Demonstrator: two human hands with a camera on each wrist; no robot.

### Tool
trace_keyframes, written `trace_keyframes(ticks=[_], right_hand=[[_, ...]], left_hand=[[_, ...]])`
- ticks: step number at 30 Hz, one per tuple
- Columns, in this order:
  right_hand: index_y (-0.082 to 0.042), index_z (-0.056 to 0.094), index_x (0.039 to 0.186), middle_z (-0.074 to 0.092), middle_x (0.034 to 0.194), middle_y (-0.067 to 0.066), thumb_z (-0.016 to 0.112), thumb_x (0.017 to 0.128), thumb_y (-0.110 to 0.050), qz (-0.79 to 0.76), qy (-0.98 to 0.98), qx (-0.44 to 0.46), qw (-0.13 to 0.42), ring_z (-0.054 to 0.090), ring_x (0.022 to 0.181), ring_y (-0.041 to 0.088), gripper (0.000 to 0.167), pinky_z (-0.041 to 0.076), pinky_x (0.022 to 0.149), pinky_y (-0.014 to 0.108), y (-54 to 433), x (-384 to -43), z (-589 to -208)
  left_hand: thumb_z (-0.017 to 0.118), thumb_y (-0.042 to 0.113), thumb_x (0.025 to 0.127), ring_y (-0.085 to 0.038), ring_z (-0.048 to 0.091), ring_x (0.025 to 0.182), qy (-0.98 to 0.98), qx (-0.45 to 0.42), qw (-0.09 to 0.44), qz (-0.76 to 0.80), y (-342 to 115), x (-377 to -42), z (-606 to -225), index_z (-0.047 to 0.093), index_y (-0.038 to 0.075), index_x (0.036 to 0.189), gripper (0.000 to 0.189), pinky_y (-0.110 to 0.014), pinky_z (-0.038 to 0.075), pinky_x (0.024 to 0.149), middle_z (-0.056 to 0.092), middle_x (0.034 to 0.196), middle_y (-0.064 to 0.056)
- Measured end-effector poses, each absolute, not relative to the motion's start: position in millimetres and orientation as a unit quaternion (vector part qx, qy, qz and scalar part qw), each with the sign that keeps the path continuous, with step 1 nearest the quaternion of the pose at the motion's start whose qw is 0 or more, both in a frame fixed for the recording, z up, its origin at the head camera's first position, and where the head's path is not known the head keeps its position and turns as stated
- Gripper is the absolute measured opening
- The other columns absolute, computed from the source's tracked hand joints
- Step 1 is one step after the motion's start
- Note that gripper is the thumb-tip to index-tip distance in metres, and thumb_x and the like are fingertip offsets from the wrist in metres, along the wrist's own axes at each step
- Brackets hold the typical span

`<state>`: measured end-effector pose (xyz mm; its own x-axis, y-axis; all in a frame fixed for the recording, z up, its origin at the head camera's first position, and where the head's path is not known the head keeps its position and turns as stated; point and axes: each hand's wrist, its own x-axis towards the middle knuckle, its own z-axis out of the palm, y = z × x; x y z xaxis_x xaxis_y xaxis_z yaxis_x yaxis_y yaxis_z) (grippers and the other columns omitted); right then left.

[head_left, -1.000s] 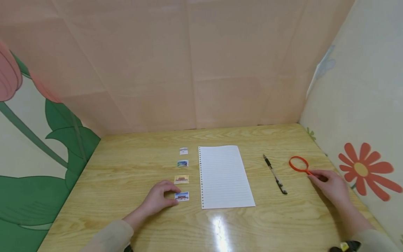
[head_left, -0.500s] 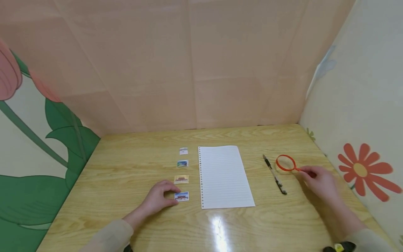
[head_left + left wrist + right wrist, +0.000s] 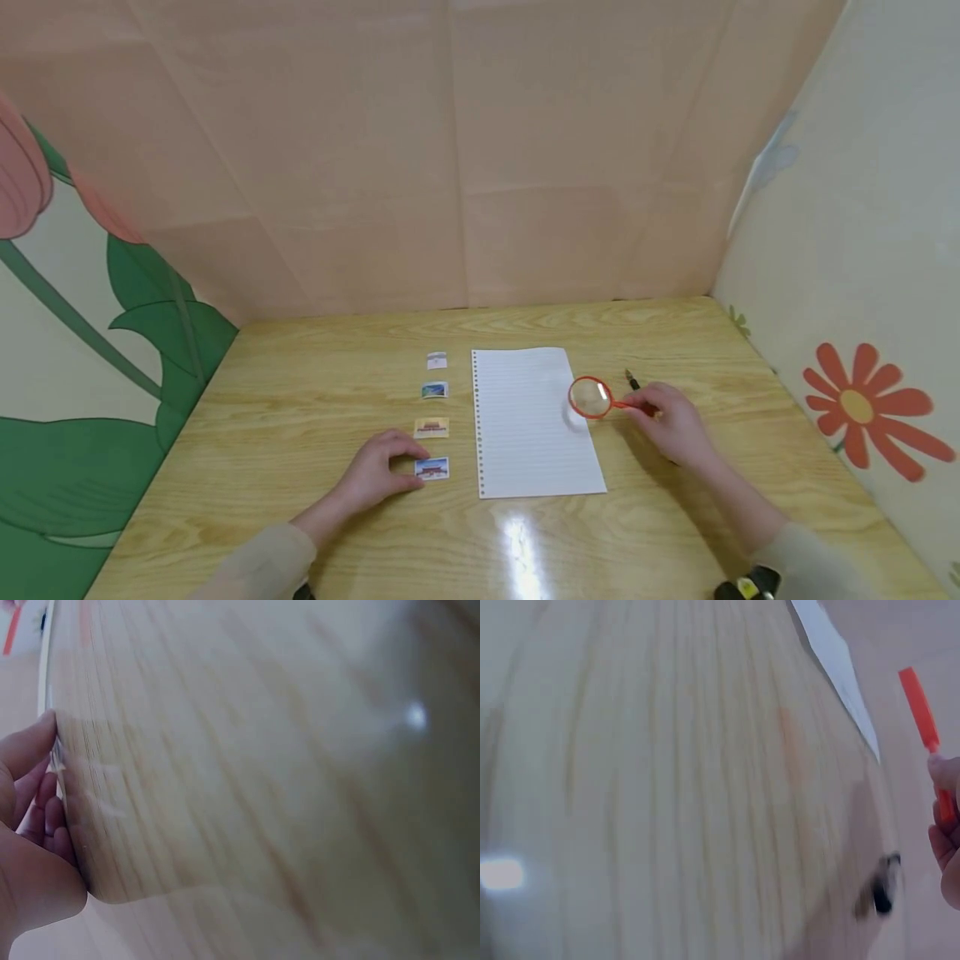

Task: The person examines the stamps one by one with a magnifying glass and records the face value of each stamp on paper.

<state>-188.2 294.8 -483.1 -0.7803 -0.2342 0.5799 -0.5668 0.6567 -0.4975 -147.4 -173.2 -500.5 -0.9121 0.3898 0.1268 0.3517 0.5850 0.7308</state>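
My left hand (image 3: 382, 467) rests on the table, its curved thumb and index finger at the left corners of the nearest postage stamp (image 3: 435, 469), a blue and red one lying flat. In the left wrist view the stamp is hardly visible beyond the fingers. My right hand (image 3: 675, 429) grips the handle of a red-rimmed magnifying glass (image 3: 590, 397), whose lens hangs above the right edge of a lined sheet (image 3: 532, 442). Seen edge-on in the right wrist view, the magnifying glass (image 3: 920, 712) is off the table. Beneath the right hand lies a pen (image 3: 632, 380), mostly covered.
Behind the nearest stamp, a yellow stamp (image 3: 431, 428), a blue-green stamp (image 3: 434, 390) and a pale stamp (image 3: 437, 360) form a column left of the sheet. A pinkish sheet (image 3: 465, 167) backs the wooden table (image 3: 315, 375). Flower-patterned panels (image 3: 862, 250) flank both sides.
My right hand has carried the magnifying glass leftward, from right of the pen to above the sheet's right edge. It now covers much of the pen. The left hand stays at the stamp.
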Motion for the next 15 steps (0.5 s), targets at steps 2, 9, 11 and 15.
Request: trace_keyframes(ticks=[2, 9, 11, 15], right_hand=[[-0.009, 0.073, 0.084, 0.065, 0.081, -0.002, 0.082, 0.071, 0.010, 0.348, -0.872, 0.252, 0.234, 0.052, 0.075, 0.010, 0.025, 0.041, 0.067, 0.016, 279.6, -191.1, -487.2], [-0.014, 0.073, 0.083, 0.063, 0.084, -0.007, 0.084, 0.069, 0.008, 0.355, -0.859, 0.301, 0.211, 0.053, 0.080, 0.012, 0.028, 0.043, 0.070, 0.020, 224.4, -190.5, -494.5], [-0.015, 0.072, 0.083, 0.062, 0.083, -0.008, 0.085, 0.070, 0.005, 0.356, -0.857, 0.315, 0.198, 0.052, 0.079, 0.011, 0.027, 0.043, 0.069, 0.022, 212.3, -190.2, -494.8], [-0.015, 0.072, 0.083, 0.061, 0.080, -0.007, 0.085, 0.071, 0.002, 0.362, -0.847, 0.344, 0.186, 0.049, 0.075, 0.009, 0.025, 0.042, 0.065, 0.022, 191.0, -189.3, -493.3]], left_hand=[[0.089, 0.019, 0.073, -0.019, 0.059, 0.101, 0.889, 0.209, 0.024, 0.406, -173.1, -147.2, -500.4, 0.076, 0.019, 0.099, 0.029, -0.043, 0.045, 0.095, 0.064, 0.101, 0.010], [0.089, 0.018, 0.073, -0.019, 0.058, 0.102, 0.893, 0.202, 0.025, 0.402, -173.4, -146.6, -500.1, 0.076, 0.019, 0.099, 0.029, -0.045, 0.045, 0.096, 0.063, 0.102, 0.011], [0.089, 0.018, 0.073, -0.018, 0.058, 0.102, 0.894, 0.196, 0.029, 0.402, -173.5, -146.5, -499.8, 0.076, 0.019, 0.099, 0.029, -0.045, 0.045, 0.096, 0.062, 0.102, 0.011], [0.088, 0.017, 0.073, -0.017, 0.057, 0.103, 0.896, 0.191, 0.035, 0.400, -173.6, -146.4, -499.4, 0.076, 0.019, 0.100, 0.029, -0.045, 0.044, 0.097, 0.062, 0.102, 0.012]])
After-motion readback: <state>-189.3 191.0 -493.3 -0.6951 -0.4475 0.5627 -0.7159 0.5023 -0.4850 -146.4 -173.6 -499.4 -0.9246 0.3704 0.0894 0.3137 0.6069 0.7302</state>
